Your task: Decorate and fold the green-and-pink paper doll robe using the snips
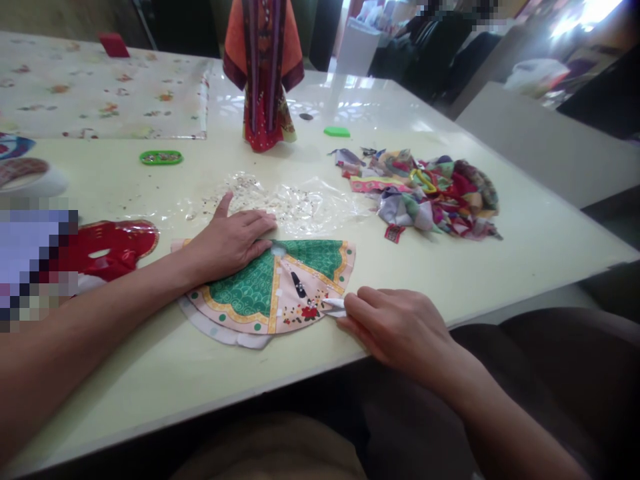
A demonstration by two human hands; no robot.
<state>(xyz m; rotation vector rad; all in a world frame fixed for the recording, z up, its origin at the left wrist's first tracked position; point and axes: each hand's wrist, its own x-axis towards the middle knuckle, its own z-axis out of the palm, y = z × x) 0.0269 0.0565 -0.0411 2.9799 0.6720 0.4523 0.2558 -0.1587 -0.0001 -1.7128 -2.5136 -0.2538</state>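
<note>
A fan-shaped piece of patterned cloth [260, 287], green with pink and yellow borders, lies flat near the front edge of the pale table [525, 233]. My left hand [230, 240] rests flat on its upper left part, fingers stretched out and pressing it down. My right hand [395, 323] sits at the cloth's right corner, fingers pinched on a small white edge or strip [334, 304] there.
A crumpled clear plastic sheet [300, 200] lies just behind the cloth. A heap of colourful fabric scraps [430, 193] sits to the right. A doll-like figure in orange and red robes [264, 73] stands at the back. A red cut-out piece [113, 243] lies left; two green lids [161, 157] sit farther back.
</note>
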